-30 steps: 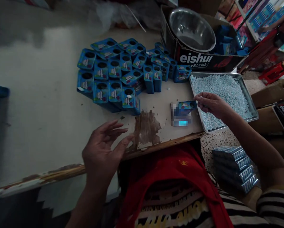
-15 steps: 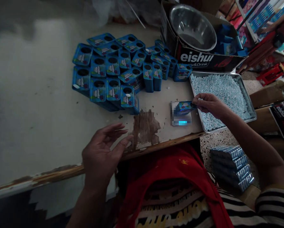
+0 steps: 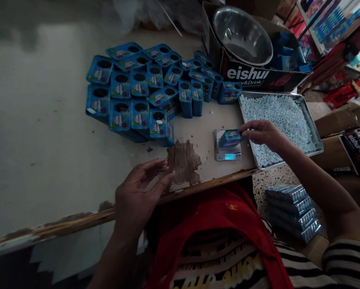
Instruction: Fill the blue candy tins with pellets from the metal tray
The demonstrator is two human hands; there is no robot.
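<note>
Blue box (image 3: 229,137) at right hand (image 3: 262,133) – fingers pinched at its right end, long axis left-right. Left hand (image 3: 138,188) open, empty, well apart at surface (image 3: 47,160) edge

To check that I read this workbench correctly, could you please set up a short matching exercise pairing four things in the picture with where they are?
Things:
1. steel bowl
2. pale blue pellets
3. single blue tin
4. left hand

Places:
a. at the right hand fingertips, on a small device beside the tray
b. spread in the metal tray
c. open, at the table's near edge by the worn brown patch
d. in the cardboard box at the back

Pairs: 1-d, 2-b, 3-a, 4-c
</note>
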